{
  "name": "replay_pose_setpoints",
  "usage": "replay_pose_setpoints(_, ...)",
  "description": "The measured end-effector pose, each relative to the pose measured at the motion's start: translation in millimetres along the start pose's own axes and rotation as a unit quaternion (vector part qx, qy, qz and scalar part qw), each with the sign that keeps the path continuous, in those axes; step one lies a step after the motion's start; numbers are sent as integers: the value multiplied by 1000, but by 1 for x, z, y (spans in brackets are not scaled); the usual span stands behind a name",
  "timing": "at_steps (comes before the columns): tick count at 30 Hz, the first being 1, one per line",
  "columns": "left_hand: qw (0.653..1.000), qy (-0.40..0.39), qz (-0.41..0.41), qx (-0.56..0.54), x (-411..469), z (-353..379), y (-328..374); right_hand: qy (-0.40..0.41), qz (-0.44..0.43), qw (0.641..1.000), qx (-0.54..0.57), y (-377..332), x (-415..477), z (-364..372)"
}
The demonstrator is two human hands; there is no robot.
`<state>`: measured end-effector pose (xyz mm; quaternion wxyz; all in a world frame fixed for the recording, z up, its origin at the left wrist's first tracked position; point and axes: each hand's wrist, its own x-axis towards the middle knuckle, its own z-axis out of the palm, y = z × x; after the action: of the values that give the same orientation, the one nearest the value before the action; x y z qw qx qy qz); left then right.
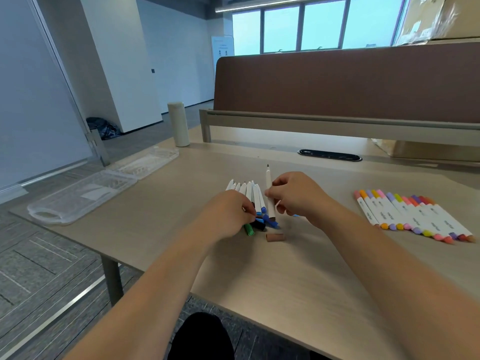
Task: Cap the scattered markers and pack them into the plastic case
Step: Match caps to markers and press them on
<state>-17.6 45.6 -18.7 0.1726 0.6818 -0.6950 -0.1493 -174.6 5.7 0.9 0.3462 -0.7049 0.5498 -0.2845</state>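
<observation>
At the centre of the desk (285,281), a bundle of uncapped markers (246,193), at least six white barrels side by side, is covered at its near ends by the left grip (228,214). Its fingers are curled among loose caps (270,221) of blue and black, and whether anything is pinched cannot be told. A single marker (269,188), dark tip pointing away, is grasped by the right grip (298,196). One brown cap (275,237) is seen lying alone just nearer. Bare surface is left between this cluster and the near edge. A row of capped markers (413,216), about a dozen, is set well apart on the right. The plastic case (78,196), clear and opened into two halves, is placed along the left edge, with one bottle (178,124) beyond it.
</observation>
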Motion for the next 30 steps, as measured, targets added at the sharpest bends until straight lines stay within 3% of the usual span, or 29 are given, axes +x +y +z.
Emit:
replay_pose_setpoints(8, 998, 35, -10, 44, 4, 2, 7, 3, 2, 1000, 0, 7, 3, -7)
replay_pose_setpoints(14, 993, -20, -6, 117, 13, -1, 20, 4, -1, 1000, 2, 7, 3, -10)
replay_pose_setpoints(24, 980, -44, -18, 191, 15, 5, 27, -3, -11, 1000, -1, 8, 1, -17)
replay_pose_setpoints(27, 987, -24, -36, 152, 17, 2, 24, -3, -14, 1000, -2, 9, -1, -19)
replay_pose_setpoints(30, 998, 48, -47, 8, 15, -7, 20, -13, -23, 1000, -4, 9, -4, -21)
